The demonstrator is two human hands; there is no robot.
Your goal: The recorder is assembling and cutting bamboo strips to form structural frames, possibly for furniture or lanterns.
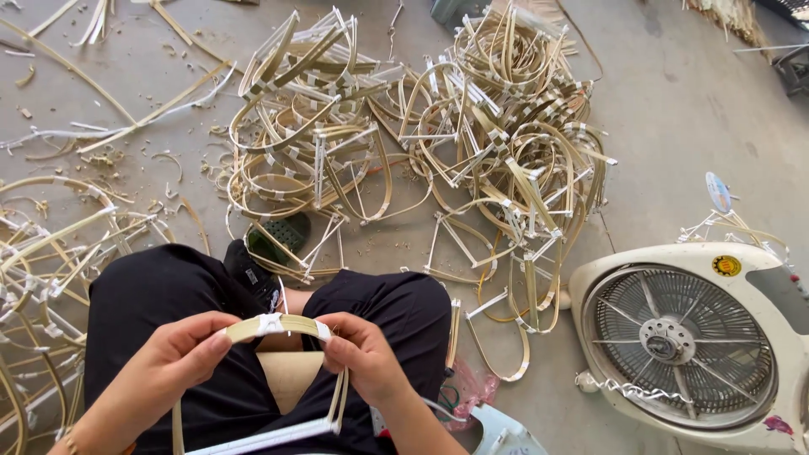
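A bent bamboo-strip frame [282, 337] is held at lower centre of the frame, above the lap: the left hand [173, 354] is closed around the left end of its curved top strip, and the right hand [364, 354] is pinched tight on the right end, just beside a white binding [271, 323] wrapped at the middle of the strip. A second white wrap is seen under the right fingertips [330, 341], and the frame's sides run down to a white bottom bar [261, 436] near the lower edge; whether every joint of this frame is bound cannot be told. Black-trousered knees [160, 295] occupy the lower left and centre. Beyond them, at upper centre, a large heap of similar frames [438, 143] with white bindings is spread on the concrete floor [674, 109], which suggests that many pieces are already bound. At the left edge a further tangle of bent strips [50, 278] is seen, and at upper left loose unbent strips [126, 109] and shavings lie scattered, judged to be material not yet worked. A dark green sandal [282, 236] shows beneath the heap's near edge. At lower right a white box fan [683, 337] lies face up.
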